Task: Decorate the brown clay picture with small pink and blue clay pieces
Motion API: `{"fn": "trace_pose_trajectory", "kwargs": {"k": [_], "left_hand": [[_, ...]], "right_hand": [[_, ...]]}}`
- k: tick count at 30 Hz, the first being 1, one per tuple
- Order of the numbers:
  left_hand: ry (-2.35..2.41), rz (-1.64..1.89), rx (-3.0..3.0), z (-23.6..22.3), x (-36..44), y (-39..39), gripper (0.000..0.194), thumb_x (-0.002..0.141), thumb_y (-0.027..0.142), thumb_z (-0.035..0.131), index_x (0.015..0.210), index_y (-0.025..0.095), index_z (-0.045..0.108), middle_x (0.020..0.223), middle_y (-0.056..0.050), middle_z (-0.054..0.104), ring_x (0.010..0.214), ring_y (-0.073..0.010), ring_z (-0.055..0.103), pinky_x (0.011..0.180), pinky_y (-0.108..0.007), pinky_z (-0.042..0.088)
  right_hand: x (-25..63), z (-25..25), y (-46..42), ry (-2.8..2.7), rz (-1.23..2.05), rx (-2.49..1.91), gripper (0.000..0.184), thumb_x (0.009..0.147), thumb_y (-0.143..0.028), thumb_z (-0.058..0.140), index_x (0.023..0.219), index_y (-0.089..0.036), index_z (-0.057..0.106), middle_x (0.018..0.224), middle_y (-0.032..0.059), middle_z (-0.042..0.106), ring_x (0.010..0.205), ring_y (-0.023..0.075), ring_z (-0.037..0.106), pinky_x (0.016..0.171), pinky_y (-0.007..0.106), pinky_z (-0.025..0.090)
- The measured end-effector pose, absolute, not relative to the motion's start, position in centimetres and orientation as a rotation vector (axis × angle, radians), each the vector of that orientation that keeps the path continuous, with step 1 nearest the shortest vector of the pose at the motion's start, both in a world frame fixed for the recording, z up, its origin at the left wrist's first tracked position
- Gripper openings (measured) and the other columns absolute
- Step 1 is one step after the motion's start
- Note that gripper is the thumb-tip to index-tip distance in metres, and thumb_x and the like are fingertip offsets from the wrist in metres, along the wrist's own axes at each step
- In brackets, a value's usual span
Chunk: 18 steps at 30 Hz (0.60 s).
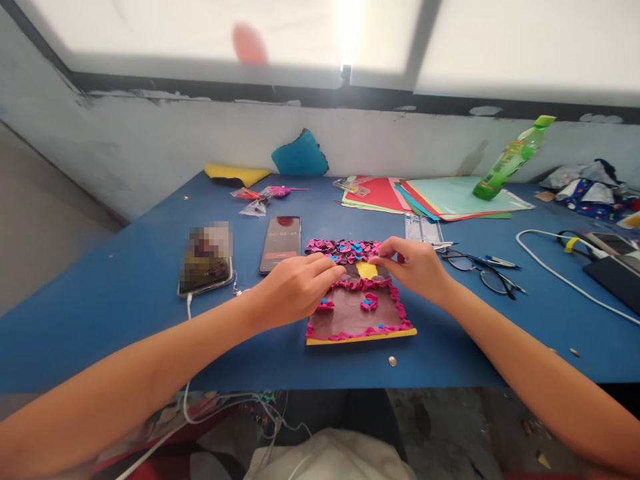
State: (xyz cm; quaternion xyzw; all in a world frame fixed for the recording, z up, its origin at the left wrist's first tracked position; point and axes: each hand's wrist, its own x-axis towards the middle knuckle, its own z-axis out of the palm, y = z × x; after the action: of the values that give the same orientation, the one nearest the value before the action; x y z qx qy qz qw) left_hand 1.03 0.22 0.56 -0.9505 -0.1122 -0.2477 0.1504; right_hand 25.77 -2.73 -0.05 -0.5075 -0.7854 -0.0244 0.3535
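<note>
A craft board with a glossy brown face lies on the table in front of me, edged with ruffled pink clay-like trim and a yellow bottom strip. Pink, dark and blue flower shapes crowd its upper part. A yellow patch shows between my hands. My left hand rests over the board's left side, fingers pressed together and fingertips on the upper middle; what they hold, if anything, is hidden. My right hand pinches at the upper right edge, beside the flowers. Anything within that pinch is too small to name.
Behind the left hand lie a phone with a timer and another phone on a cable. Eyeglasses and pens lie right of my right hand. Coloured sheets and a tilted green bottle are at the back.
</note>
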Motion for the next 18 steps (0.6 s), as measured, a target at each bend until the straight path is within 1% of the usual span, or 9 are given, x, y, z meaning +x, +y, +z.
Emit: {"fn": "trace_pose_trajectory", "kwargs": {"k": [7, 14, 16, 18], "left_hand": [[-0.281, -0.774, -2.733, 0.83, 1.14, 0.25, 0.026, 0.093, 0.009, 0.036, 0.101, 0.009, 0.061, 0.080, -0.009, 0.068, 0.072, -0.0175, 0.062, 0.066, -0.028, 0.051], [-0.278, -0.777, -2.727, 0.98, 1.29, 0.16, 0.027, 0.094, 0.010, 0.035, 0.098, 0.009, 0.062, 0.076, -0.007, 0.067, 0.069, -0.0169, 0.061, 0.064, -0.027, 0.051], [-0.281, -0.776, -2.728, 0.96, 1.34, 0.14, 0.026, 0.094, 0.011, 0.036, 0.098, 0.009, 0.062, 0.076, -0.007, 0.067, 0.068, -0.0169, 0.060, 0.063, -0.028, 0.051], [-0.282, -0.774, -2.733, 0.92, 1.35, 0.15, 0.027, 0.095, 0.012, 0.035, 0.096, 0.010, 0.062, 0.077, -0.007, 0.068, 0.068, -0.0164, 0.060, 0.063, -0.027, 0.051]], "right_hand": [[25.58, 0.39, -2.93, -2.081, -0.107, -1.239, 0.033, 0.090, -0.043, 0.054, 0.065, -0.020, 0.055, 0.056, -0.0025, 0.060, 0.046, 0.0089, 0.045, 0.050, 0.020, 0.035], [25.56, 0.38, -3.02, -2.091, -0.115, -1.205, 0.035, 0.090, -0.044, 0.054, 0.065, -0.020, 0.055, 0.058, -0.0015, 0.061, 0.048, 0.0092, 0.048, 0.051, 0.020, 0.035], [25.52, 0.33, -3.02, -2.082, -0.102, -1.220, 0.036, 0.090, -0.045, 0.054, 0.065, -0.020, 0.055, 0.058, -0.0014, 0.061, 0.048, 0.0092, 0.048, 0.051, 0.020, 0.036], [25.49, 0.20, -2.93, -2.039, -0.073, -1.263, 0.038, 0.088, -0.051, 0.053, 0.065, -0.020, 0.056, 0.059, -0.0010, 0.062, 0.047, 0.0091, 0.048, 0.050, 0.021, 0.036]]}}
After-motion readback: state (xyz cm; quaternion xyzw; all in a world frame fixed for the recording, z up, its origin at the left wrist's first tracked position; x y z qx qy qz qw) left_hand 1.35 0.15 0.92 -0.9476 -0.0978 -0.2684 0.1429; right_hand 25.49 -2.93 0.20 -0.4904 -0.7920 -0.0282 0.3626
